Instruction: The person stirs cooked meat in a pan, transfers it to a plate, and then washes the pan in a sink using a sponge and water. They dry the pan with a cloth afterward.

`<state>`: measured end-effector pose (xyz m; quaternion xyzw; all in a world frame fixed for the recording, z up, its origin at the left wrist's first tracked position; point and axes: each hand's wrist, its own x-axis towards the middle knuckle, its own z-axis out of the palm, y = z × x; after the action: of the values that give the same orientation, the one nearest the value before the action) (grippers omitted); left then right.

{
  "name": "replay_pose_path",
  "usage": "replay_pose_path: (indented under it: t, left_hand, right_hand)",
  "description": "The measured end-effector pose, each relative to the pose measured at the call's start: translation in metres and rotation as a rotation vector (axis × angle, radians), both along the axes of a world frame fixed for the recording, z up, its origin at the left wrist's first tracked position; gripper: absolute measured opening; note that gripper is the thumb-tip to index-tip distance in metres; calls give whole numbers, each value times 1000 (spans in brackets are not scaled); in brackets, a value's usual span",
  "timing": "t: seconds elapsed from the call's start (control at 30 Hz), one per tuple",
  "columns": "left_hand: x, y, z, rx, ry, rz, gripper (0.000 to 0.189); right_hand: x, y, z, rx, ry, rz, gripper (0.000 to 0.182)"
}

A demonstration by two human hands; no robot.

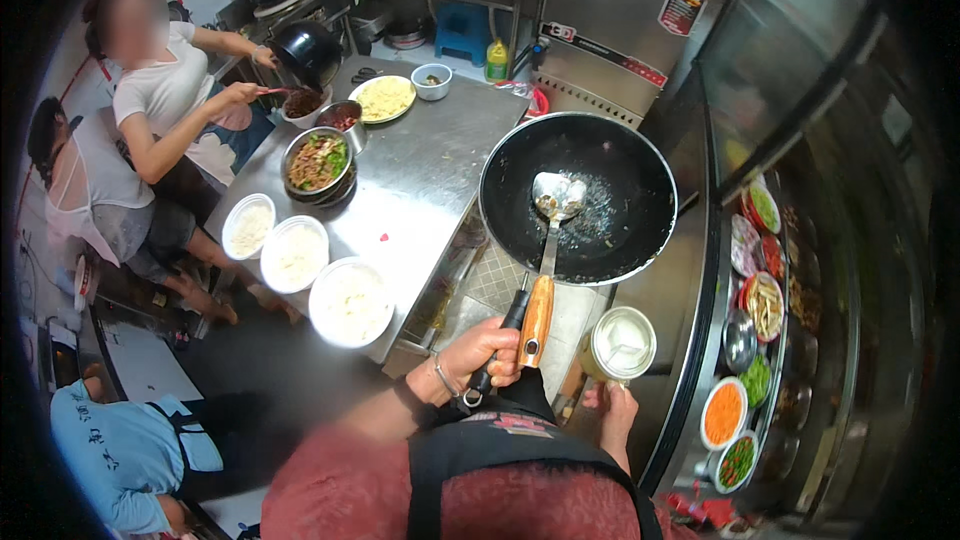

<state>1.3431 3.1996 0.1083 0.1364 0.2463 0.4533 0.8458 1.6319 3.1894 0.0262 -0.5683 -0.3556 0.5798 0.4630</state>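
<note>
Gripped in my left hand [491, 360] is the black handle of a wok [619, 240], held out in front of me over the floor. A metal ladle [550, 247] lies in the wok, its bowl on the oily black inside and its wooden handle over the wok's handle, close to my fingers. My right hand [616, 412], lower right, is closed on the handle of a clear jug [625, 345] with something pale inside.
Left, a steel table [450, 135] bears three white bowls of pale food, a metal bowl [318, 162] of mixed food and a plate of yellow food [384, 98]. A person [161, 82] tips another wok there; others are nearby. Right, a counter holds bowls of cut vegetables [724, 412].
</note>
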Motion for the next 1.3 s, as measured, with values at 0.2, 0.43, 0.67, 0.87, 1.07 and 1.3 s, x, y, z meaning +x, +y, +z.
replay_pose_path:
  t: [0.2, 0.43, 0.67, 0.87, 1.07, 1.3]
  left_hand:
    - [-1, 161, -11, -80, -98, 87, 19]
    - [-44, 303, -16, -53, -30, 227, 10]
    - [-106, 462, -42, -6, 124, 400, 23]
    - [-171, 557, -54, -12, -12, 566, 15]
    - [-211, 627, -50, 31, 24, 803, 12]
    - [-204, 670, -50, -161, 138, 1109, 10]
  right_hand:
    - [0, 195, -23, 22, 22, 39, 29]
    - [-36, 378, -6, 1, 12, 105, 31]
    - [-84, 534, -11, -54, -56, 157, 28]
    - [-117, 650, -1, -57, -113, 281, 25]
    - [-155, 774, -20, -77, -102, 442, 25]
    - [-226, 935, -46, -98, -62, 956, 23]
